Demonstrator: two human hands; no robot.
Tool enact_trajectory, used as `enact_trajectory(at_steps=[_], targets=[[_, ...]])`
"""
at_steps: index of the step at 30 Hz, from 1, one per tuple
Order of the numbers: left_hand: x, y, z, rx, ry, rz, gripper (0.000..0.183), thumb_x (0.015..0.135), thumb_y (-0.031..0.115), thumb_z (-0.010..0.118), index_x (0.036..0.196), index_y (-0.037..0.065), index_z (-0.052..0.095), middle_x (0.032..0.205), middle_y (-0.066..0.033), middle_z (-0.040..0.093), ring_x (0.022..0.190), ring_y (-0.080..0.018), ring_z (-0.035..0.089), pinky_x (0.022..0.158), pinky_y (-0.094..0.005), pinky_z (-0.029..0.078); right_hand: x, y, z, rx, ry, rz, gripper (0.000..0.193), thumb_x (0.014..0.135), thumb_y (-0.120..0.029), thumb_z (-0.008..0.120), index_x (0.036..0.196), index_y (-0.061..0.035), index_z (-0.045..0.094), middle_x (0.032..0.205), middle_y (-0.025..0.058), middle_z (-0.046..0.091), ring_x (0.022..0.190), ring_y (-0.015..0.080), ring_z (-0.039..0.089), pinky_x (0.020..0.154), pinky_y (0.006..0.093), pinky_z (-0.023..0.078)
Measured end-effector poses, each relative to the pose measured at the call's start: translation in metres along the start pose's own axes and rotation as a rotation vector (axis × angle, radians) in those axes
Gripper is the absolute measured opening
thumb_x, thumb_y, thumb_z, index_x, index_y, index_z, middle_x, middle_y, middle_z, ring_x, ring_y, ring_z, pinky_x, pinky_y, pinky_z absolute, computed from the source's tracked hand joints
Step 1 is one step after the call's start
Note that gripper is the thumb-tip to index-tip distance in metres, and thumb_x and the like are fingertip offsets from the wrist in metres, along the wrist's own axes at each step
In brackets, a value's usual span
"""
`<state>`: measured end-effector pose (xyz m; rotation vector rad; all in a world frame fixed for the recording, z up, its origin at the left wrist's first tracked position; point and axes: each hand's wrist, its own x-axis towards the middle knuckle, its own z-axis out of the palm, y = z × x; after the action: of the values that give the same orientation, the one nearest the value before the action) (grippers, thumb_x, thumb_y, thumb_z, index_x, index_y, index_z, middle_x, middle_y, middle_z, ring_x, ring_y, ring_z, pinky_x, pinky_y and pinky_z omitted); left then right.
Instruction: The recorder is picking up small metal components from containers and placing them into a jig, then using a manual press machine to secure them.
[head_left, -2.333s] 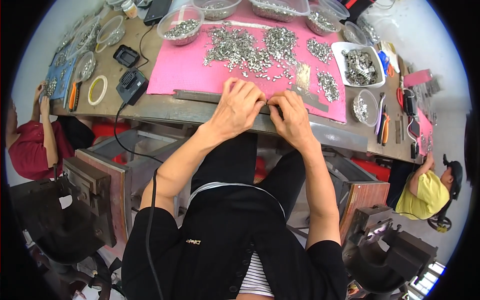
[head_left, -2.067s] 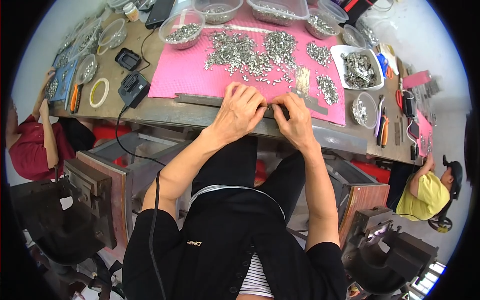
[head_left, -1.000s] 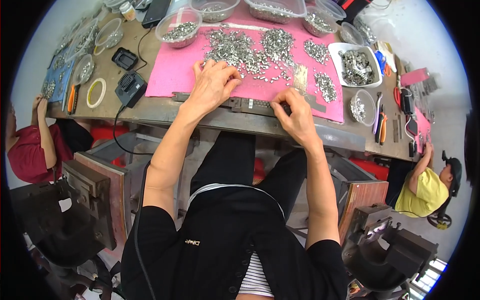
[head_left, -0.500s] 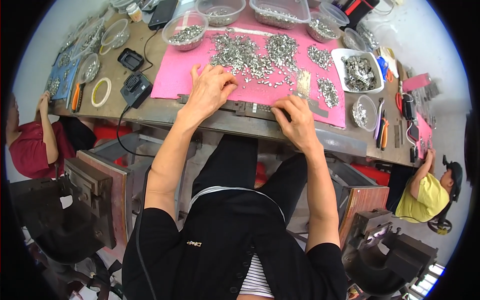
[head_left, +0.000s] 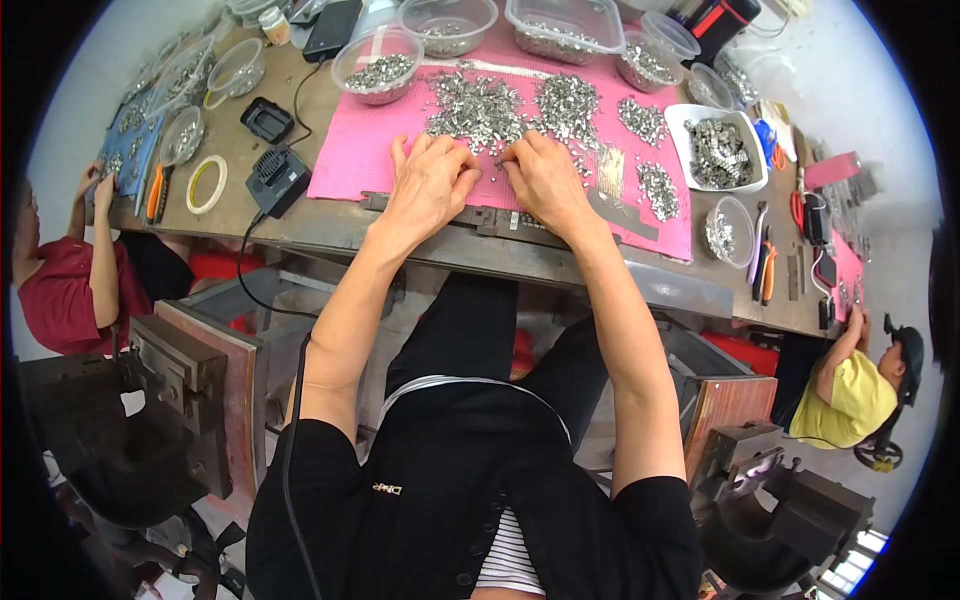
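My left hand (head_left: 432, 185) hovers over the near part of the pink mat, its thumb and fingertips drawn together; whatever they may grip is too small to make out. Close beside it, my right hand (head_left: 545, 185) reaches to the near edge of a pile of small silvery metal pieces (head_left: 475, 105), fingers bent in a pinch. Its fingertips hide what they hold, if anything. Beneath both wrists a long dark metal strip fixture (head_left: 490, 220) lies along the table's front edge, partly covered by my hands. A second pile of metal pieces (head_left: 567, 110) lies just beyond my right hand.
Plastic tubs (head_left: 378, 70) of metal pieces line the back of the pink mat (head_left: 345, 165). A white tray (head_left: 672, 125) stands at right, near orange-handled pliers (head_left: 769, 270). At left are a black charger (head_left: 277, 180) and a tape roll (head_left: 205, 184). Co-workers sit on both sides.
My right hand has moved from the metal strip fixture up and left to the pile, close to my left hand. My left hand has shifted slightly right.
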<state>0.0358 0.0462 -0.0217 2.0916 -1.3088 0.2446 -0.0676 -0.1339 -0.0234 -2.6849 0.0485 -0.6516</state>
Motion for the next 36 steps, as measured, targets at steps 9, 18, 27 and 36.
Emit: enact_trajectory(at_steps=[9, 18, 27, 36], targets=[[-0.001, 0.009, 0.0, -0.041, 0.015, -0.028, 0.006, 0.09, 0.016, 0.071, 0.092, 0.011, 0.069, 0.093, -0.0022, 0.063, 0.098, -0.0239, 0.059, 0.106, -0.0612, 0.028, -0.017, -0.01, -0.031, 0.245, 0.019, 0.144, 0.008, 0.09, -0.006, 0.067, 0.093, 0.001, 0.066, 0.089, 0.0172, 0.065, 0.083, 0.0367, 0.065, 0.075, 0.0451, 0.05], [-0.014, 0.065, 0.024, -0.218, 0.016, 0.196, 0.009, 0.088, 0.013, 0.071, 0.096, 0.01, 0.068, 0.093, -0.0034, 0.064, 0.098, -0.0233, 0.062, 0.112, -0.057, 0.026, -0.076, -0.013, -0.061, 0.266, 0.11, 0.171, 0.01, 0.085, -0.001, 0.07, 0.093, -0.0006, 0.063, 0.087, 0.0131, 0.062, 0.08, 0.0322, 0.062, 0.073, 0.0416, 0.048], [-0.013, 0.073, 0.034, -0.172, 0.033, 0.264, 0.011, 0.086, 0.015, 0.072, 0.095, 0.009, 0.067, 0.094, -0.0031, 0.062, 0.096, -0.0238, 0.06, 0.109, -0.0589, 0.03, -0.092, -0.016, -0.052, 0.03, 0.165, 0.002, 0.02, 0.08, 0.0, 0.071, 0.095, -0.0037, 0.059, 0.097, 0.0106, 0.06, 0.09, 0.0301, 0.058, 0.077, 0.0409, 0.045], [-0.011, 0.065, 0.03, -0.272, 0.087, 0.177, 0.021, 0.093, 0.009, 0.065, 0.113, 0.009, 0.07, 0.098, -0.0052, 0.07, 0.1, -0.0247, 0.064, 0.114, -0.0588, 0.028, -0.098, -0.016, -0.055, -0.081, 0.183, -0.091, 0.019, 0.079, 0.001, 0.071, 0.096, -0.0031, 0.063, 0.098, 0.0096, 0.063, 0.088, 0.0287, 0.06, 0.078, 0.0398, 0.046]])
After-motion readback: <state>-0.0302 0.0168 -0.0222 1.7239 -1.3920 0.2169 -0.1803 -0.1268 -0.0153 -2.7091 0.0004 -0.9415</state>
